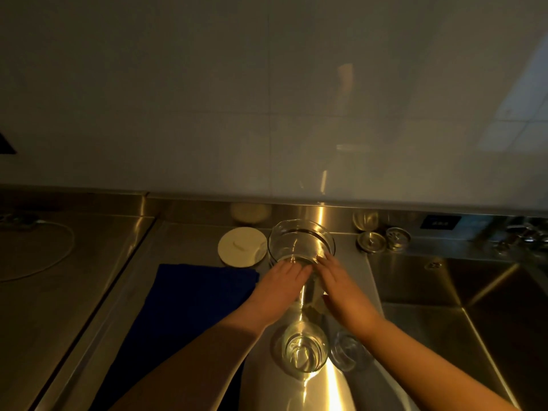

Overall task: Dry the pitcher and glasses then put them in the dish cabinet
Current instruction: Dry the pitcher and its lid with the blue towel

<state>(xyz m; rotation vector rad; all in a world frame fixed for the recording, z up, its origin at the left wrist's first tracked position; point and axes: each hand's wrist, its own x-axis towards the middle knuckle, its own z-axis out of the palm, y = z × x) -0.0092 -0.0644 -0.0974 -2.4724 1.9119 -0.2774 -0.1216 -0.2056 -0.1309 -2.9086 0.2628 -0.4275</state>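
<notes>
The steel desk (350, 387) carries a blue cloth (189, 304), a white lid (241, 247), the glass pitcher (301, 243) and two glasses (305, 353).
</notes>
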